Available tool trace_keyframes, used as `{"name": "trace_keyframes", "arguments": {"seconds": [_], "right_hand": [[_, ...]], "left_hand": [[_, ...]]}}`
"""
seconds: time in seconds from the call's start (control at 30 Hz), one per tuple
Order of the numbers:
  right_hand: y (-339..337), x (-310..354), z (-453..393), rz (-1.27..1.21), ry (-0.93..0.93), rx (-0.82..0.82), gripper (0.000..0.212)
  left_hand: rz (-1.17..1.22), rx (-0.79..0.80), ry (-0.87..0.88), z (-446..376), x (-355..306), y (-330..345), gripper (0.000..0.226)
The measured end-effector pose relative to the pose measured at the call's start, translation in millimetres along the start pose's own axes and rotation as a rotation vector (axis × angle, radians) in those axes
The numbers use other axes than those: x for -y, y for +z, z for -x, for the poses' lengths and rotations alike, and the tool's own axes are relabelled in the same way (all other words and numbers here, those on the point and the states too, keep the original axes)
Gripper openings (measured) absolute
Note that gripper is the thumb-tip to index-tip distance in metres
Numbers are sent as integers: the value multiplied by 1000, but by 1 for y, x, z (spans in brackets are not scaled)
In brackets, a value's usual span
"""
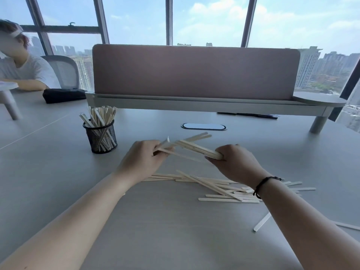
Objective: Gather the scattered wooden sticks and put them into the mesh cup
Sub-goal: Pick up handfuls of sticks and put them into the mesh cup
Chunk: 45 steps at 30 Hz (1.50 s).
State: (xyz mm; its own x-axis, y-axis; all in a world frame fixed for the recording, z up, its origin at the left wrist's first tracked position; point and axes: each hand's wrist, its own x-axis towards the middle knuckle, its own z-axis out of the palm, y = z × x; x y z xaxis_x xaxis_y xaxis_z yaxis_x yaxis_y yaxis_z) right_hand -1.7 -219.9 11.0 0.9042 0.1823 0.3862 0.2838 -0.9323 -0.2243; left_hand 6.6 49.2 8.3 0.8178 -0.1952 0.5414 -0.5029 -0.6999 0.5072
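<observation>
A black mesh cup point(100, 137) stands on the grey table at the left, with several pale wooden sticks upright in it. Above the table's middle I hold a loose bundle of wooden sticks point(191, 146) between both hands. My left hand point(143, 159) grips one end of the bundle and my right hand point(234, 162) grips the other end. Below the hands a scattered pile of sticks point(218, 188) lies flat on the table. One single stick point(262, 222) lies apart at the right, partly under my right forearm.
A pink divider panel on a raised grey shelf point(194, 104) crosses the back of the table. A cable port point(203, 126) sits below it. A black pouch point(64, 95) lies at the back left, near a seated person point(21, 69). A dark pen point(247, 115) lies under the shelf.
</observation>
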Motion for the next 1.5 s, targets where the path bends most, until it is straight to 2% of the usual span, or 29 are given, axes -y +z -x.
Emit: {"name": "trace_keyframes", "arguments": {"seconds": [0.13,0.33,0.4,0.5,0.57,0.63,0.73,0.9,1.3,1.5], "right_hand": [[-1,14,-5,-228,66,-4,55],[-7,31,-13,-529,175,-26,55],[-8,33,-16,-724,221,-54,54],[-12,37,-22,-1112,298,-96,59],[-14,42,-26,-1251,323,-113,66],[-12,48,-31,-1338,327,-128,62],[1,52,-35,-1384,344,-136,54],[21,47,-34,-1255,322,-128,49],[17,50,-36,-1305,352,-134,50],[14,51,-36,-1359,412,-118,64]], "left_hand": [[136,-26,-82,-1,-12,0,57],[167,126,-107,5,-10,12,45],[241,132,-137,6,-6,14,41],[576,74,-259,3,-5,12,34],[820,17,-312,1,-11,7,30],[945,-18,-301,0,-15,3,26],[989,-27,-287,2,-16,5,38],[867,-59,-300,7,-12,14,52],[884,-169,-314,3,-8,12,49],[1016,-179,-393,-1,-12,7,59]]}}
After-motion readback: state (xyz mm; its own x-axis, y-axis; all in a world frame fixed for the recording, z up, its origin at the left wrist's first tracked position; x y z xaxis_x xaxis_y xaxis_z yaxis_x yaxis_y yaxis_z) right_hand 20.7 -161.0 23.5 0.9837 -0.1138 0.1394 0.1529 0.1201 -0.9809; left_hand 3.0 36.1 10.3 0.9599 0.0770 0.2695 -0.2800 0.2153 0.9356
